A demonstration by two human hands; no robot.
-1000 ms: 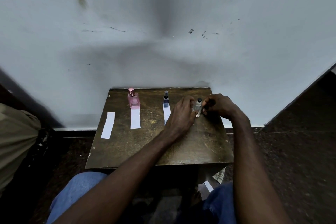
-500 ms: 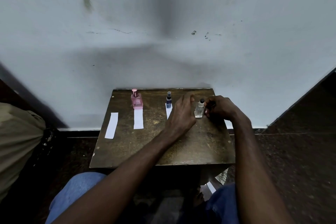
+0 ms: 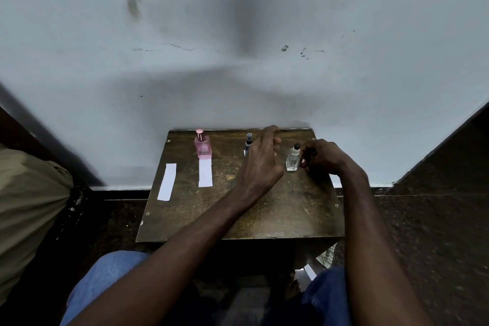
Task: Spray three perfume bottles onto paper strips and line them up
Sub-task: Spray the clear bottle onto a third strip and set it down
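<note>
Three perfume bottles stand along the back of a small brown table (image 3: 291,214). They are a pink bottle (image 3: 203,145), a small blue bottle (image 3: 248,140) and a clear bottle (image 3: 293,159) with a black cap. A white paper strip (image 3: 205,172) lies in front of the pink one. Another strip (image 3: 167,181) lies at the table's left edge. A third strip (image 3: 245,152) by the blue bottle is mostly hidden. My left hand (image 3: 260,161) hovers between the blue and clear bottles, fingers apart, holding nothing. My right hand (image 3: 321,156) is curled, fingertips against the clear bottle's right side.
A grey-white wall rises directly behind the table. Dark floor surrounds it. Beige cloth (image 3: 29,206) lies at the left. My knees in blue jeans (image 3: 105,280) sit below the table's front edge, with scraps of paper (image 3: 310,272) on the floor near the right knee.
My left hand has let go of the clear bottle and moved left and toward the wall. The clear bottle now stands in plain sight. My right hand stays beside it.
</note>
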